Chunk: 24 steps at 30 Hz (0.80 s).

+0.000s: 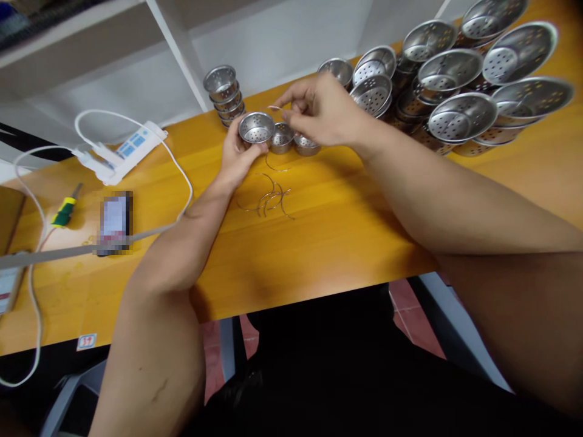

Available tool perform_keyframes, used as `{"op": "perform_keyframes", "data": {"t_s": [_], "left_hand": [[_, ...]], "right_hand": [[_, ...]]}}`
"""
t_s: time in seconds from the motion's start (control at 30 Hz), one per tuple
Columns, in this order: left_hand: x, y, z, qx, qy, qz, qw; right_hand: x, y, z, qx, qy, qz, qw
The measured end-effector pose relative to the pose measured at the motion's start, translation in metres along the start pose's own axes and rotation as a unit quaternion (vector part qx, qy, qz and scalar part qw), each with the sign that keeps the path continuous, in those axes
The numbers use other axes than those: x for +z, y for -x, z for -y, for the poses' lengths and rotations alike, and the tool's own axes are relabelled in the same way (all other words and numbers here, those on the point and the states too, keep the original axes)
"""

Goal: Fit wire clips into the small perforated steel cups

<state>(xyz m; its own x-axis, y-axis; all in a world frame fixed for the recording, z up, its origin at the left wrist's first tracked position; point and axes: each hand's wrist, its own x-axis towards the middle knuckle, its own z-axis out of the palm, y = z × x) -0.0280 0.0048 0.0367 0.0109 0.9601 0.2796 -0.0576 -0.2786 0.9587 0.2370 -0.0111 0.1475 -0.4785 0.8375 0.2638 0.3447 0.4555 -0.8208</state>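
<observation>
My left hand [237,155] is wrapped round a small perforated metal cup [257,135], its opening tilted toward me. Just right of the rim, my right hand [324,112] is closed in a pinch on a thin curved wire [274,108]. Beside the held cup stand two more small metal cups, a nearer one [282,139] and another [306,145] partly under my right hand. Several loose curved wires [275,195] lie in a heap on the wooden table [319,243] in front of the cups.
A stack of small cups [223,91] stands behind my left hand. Many larger perforated metal cups [462,118] crowd the right back. At left lie a white power strip [136,149] with cables, a phone [115,221] and a green-yellow screwdriver [65,210].
</observation>
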Motion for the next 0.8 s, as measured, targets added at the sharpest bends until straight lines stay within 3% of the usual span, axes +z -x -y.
{"op": "perform_keyframes", "data": {"t_s": [0.17, 0.4, 0.5, 0.57, 0.67, 0.8], "left_hand": [[0.002, 0.001, 0.007, 0.018, 0.003, 0.021, 1.0], [0.003, 0.007, -0.01, -0.051, 0.042, 0.024, 0.998], [-0.004, 0.006, -0.009, -0.05, 0.059, 0.044, 0.996], [-0.008, 0.001, 0.002, -0.028, 0.07, 0.071, 0.995], [-0.011, -0.014, 0.03, 0.033, 0.058, 0.11, 0.992], [-0.013, -0.033, 0.066, 0.123, -0.006, 0.116, 0.986]], "right_hand": [[0.004, -0.002, -0.012, -0.027, 0.071, -0.023, 0.997], [0.005, -0.005, -0.018, -0.009, 0.091, -0.059, 0.994], [0.005, -0.006, -0.022, 0.005, 0.092, -0.048, 0.995], [0.005, -0.006, -0.024, 0.002, 0.108, -0.032, 0.994], [0.006, -0.006, -0.028, -0.033, 0.126, -0.056, 0.99], [0.005, -0.007, -0.03, -0.056, 0.101, -0.077, 0.99]]}}
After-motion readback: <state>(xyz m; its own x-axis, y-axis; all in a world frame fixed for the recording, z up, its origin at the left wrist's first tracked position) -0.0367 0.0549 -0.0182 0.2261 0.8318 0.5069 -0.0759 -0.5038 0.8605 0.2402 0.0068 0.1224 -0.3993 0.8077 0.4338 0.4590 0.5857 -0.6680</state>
